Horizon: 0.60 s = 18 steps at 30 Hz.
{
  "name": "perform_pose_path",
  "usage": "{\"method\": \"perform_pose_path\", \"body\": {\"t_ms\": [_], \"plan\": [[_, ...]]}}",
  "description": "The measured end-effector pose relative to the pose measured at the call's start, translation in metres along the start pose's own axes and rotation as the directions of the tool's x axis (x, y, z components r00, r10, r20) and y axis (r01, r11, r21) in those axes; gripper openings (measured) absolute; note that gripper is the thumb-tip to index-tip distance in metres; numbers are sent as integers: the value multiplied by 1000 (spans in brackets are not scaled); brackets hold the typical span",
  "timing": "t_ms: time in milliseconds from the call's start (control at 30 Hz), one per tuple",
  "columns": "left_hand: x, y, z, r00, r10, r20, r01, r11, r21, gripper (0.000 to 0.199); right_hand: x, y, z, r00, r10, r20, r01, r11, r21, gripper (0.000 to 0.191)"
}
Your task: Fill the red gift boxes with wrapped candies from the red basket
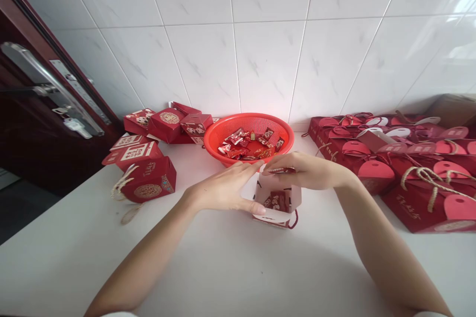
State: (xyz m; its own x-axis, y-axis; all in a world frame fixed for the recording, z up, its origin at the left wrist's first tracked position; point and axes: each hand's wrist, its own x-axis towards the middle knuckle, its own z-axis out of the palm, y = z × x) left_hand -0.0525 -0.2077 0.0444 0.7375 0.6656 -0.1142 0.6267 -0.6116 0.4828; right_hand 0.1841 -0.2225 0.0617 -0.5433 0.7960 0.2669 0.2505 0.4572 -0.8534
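My left hand (223,188) grips the left side of an open pink-and-red paper gift box (278,197), with the thumb against its front. The box stands on the white counter (208,262) and holds a few red wrapped sweets. My right hand (303,171) pinches a red wrapped sweet (280,170) just above the box opening. Behind both hands sits a red plastic mesh basket (256,119), filled with loose red wrapped sweets (243,144).
Folded red gift boxes (150,178) with rope handles are heaped at the left of the counter. Rows of red boxes (416,168) with pink flaps crowd the right. White tiles (260,44) form the back wall. A dark door with a metal handle (48,89) stands at far left.
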Motion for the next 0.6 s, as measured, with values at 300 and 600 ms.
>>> {"method": "perform_pose_path", "body": {"t_ms": [300, 600], "plan": [[-1, 3, 2, 997, -67, -26, 67, 998, -22, 108, 7, 0, 10, 978, -16, 208, 68, 967, -246, 23], [-3, 7, 1, 1000, -25, -16, 25, 999, -32, 106, -10, -14, -14, 995, -99, -5, 95, 962, -256, 28]]}}
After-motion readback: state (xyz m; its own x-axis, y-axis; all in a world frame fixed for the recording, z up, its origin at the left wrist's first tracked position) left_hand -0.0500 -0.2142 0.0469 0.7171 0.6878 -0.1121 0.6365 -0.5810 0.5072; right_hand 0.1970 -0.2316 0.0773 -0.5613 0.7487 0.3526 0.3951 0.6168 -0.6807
